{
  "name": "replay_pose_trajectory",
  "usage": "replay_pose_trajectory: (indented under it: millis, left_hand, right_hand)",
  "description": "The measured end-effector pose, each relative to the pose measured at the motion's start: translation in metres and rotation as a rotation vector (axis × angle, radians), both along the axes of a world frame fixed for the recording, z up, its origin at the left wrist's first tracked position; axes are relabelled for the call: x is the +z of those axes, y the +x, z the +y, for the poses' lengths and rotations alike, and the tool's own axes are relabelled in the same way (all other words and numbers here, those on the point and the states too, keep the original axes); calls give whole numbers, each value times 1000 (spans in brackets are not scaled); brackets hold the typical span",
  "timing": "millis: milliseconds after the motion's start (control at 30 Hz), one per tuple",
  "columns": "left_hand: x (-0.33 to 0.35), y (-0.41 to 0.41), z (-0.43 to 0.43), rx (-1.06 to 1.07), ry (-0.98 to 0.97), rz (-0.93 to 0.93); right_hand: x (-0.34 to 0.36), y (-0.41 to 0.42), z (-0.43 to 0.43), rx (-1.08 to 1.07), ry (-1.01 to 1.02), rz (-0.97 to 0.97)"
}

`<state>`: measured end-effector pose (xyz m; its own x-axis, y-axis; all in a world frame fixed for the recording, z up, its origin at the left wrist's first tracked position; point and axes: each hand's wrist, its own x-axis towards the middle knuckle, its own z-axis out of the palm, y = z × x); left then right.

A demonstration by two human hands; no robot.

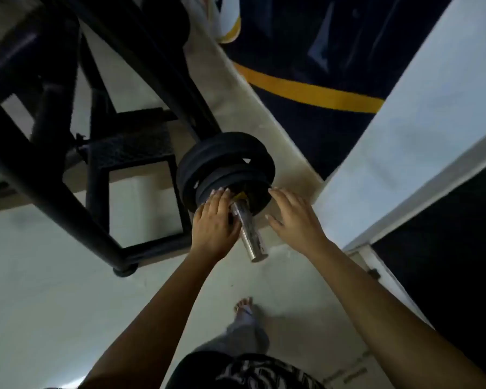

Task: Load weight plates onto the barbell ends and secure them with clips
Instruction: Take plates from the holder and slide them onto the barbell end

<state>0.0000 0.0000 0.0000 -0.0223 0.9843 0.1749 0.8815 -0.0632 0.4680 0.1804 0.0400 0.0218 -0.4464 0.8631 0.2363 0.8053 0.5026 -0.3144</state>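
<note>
A chrome barbell sleeve (251, 235) points toward me at mid-frame. Black weight plates (225, 164) sit stacked on it, with a bit of yellow showing at the hub. My left hand (215, 220) lies flat against the face of the outermost plate, left of the sleeve, fingers straight. On the right, my right hand (292, 217) has its fingers extended, the tips at the plate's right rim. No clip is visible on the sleeve.
A black steel rack frame (68, 153) fills the left and top. To the right stands a white wall edge (404, 153); behind the plates hangs dark cloth with a yellow stripe (314, 92). My bare foot (243, 306) stands on the pale floor below.
</note>
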Motion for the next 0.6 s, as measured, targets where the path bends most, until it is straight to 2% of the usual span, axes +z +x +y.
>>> replay_pose_trajectory:
  millis: [167,267,467,600]
  left_hand:
    - [-28,-5,65,133,-142,-36]
    - [-35,-1,82,194,-136,-48]
    - [-40,7,85,281,-135,-76]
    - [-36,0,91,262,-122,-106]
  right_hand:
    - [-17,-13,85,45,-208,6]
    - [-24,-23,120,107,-282,-6]
    - [-39,-31,134,148,-347,49]
    - [-37,-29,148,229,-372,-15]
